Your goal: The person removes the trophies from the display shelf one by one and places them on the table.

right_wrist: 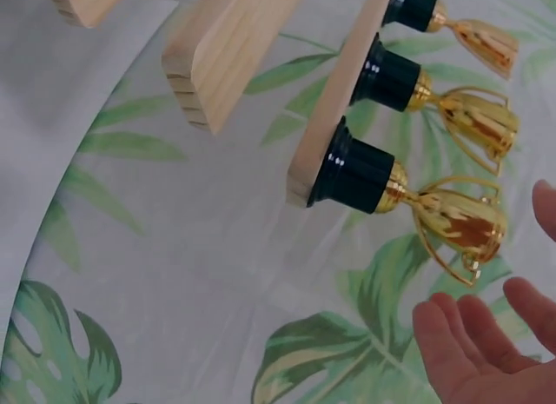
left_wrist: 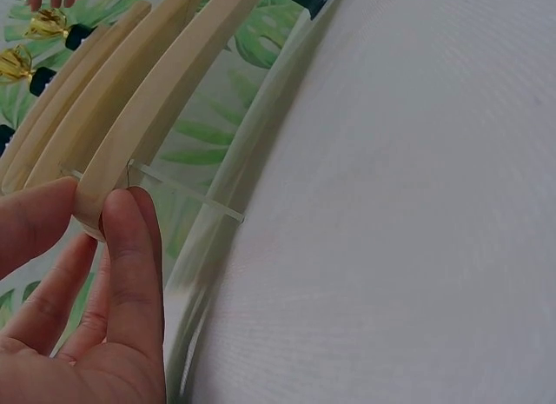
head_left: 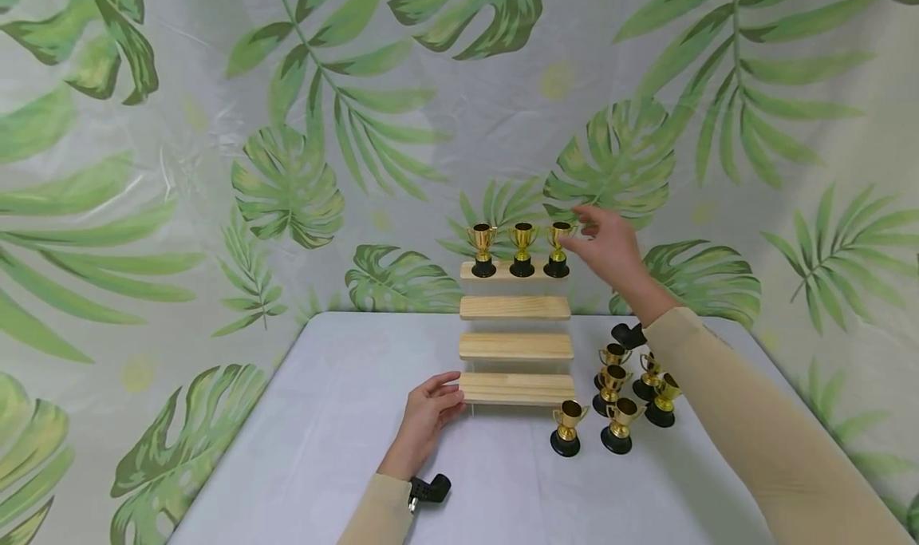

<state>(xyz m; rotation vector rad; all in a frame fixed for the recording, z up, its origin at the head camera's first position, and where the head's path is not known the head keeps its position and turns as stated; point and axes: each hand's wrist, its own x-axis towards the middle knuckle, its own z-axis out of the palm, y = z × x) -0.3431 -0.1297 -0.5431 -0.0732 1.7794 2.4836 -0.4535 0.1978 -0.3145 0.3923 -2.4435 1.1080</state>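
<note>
A four-step wooden riser (head_left: 514, 345) stands at the back of the white table (head_left: 345, 417). Three small gold trophies on black bases line its top step (head_left: 495, 272); the rightmost trophy (head_left: 557, 250) (right_wrist: 417, 200) is closest to my right hand (head_left: 606, 242) (right_wrist: 495, 334). That hand hovers just right of it, fingers spread, holding nothing. My left hand (head_left: 431, 413) (left_wrist: 95, 274) rests against the left end of the bottom step (head_left: 517, 387) (left_wrist: 148, 117), fingertips touching the wood.
Several more gold trophies (head_left: 621, 393) stand in a cluster on the table right of the riser, under my right forearm. A leaf-print backdrop (head_left: 287, 146) surrounds the table on three sides.
</note>
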